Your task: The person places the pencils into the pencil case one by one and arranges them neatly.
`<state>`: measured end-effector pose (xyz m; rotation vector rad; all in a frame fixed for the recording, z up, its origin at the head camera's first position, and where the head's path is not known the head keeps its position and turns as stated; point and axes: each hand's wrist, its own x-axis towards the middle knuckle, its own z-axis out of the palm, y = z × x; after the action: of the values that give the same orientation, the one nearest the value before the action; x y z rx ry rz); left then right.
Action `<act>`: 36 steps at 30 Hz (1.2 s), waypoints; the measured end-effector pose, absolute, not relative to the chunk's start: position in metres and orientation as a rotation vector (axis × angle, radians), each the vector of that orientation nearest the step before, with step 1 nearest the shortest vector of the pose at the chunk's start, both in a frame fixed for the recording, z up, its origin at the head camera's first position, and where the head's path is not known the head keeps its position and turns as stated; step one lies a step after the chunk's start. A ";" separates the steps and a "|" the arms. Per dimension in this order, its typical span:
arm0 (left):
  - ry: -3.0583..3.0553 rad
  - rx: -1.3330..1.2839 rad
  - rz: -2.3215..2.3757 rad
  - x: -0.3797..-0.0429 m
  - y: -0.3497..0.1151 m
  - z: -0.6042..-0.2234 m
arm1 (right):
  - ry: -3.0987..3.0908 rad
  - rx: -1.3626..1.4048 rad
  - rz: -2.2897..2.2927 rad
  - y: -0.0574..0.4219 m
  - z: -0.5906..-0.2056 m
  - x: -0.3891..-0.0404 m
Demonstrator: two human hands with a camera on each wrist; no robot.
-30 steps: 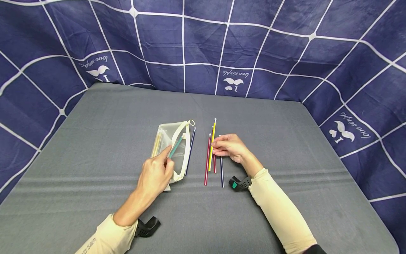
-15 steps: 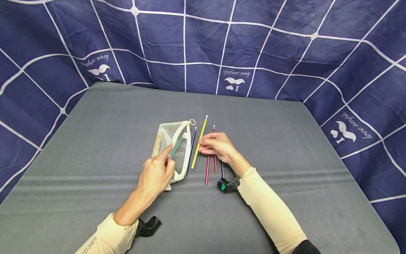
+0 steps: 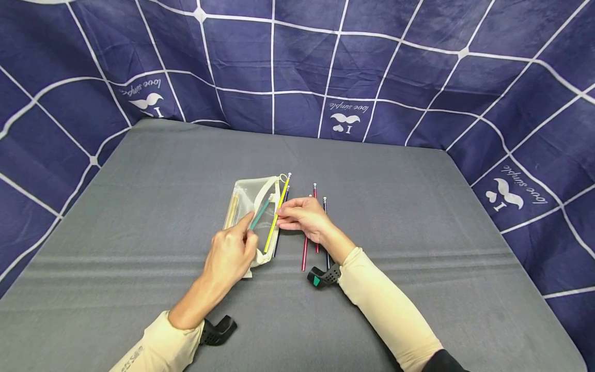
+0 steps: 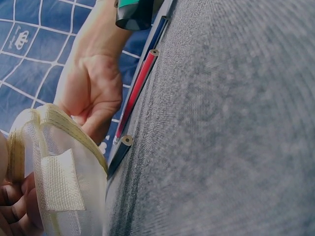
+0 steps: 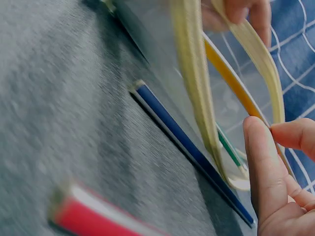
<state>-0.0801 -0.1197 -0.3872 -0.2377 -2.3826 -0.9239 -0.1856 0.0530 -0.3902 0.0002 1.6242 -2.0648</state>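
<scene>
My right hand (image 3: 308,218) pinches a yellow pencil (image 3: 284,191) between thumb and fingers. The pencil slants over the open mouth of a translucent pencil case (image 3: 245,187) with cream zipper edges. In the right wrist view, the yellow pencil (image 5: 231,78) passes between the two zipper edges. My left hand (image 3: 231,250) grips the case's near left edge, the index finger lying along it. A teal pencil (image 3: 260,213) is inside the mouth, and pale yellowish sticks (image 3: 230,209) show through the left side.
Right against the case lies a dark blue pencil (image 5: 172,132). Two red pencils (image 3: 304,256) and another dark blue pencil (image 3: 325,206) lie under and beside my right hand on the grey cloth (image 3: 395,191). A blue checked curtain (image 3: 302,62) surrounds the surface.
My right hand has carried the yellow pencil leftward from among the red and blue pencils to above the case's mouth. The left hand and case stay in place.
</scene>
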 end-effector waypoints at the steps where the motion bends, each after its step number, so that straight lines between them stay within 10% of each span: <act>1: -2.385 -0.238 -0.923 -0.080 -0.120 -0.387 | 1.621 -0.003 -2.054 0.051 -0.391 -0.184; 36: -2.419 -0.233 -0.927 -0.079 -0.120 -0.385 | 1.703 -0.271 -1.936 0.040 -0.388 -0.171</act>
<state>-0.0786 -0.1204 -0.3846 -0.2333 -2.4193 -0.9271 -0.1705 0.0400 -0.3882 -0.2710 1.7034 -1.9357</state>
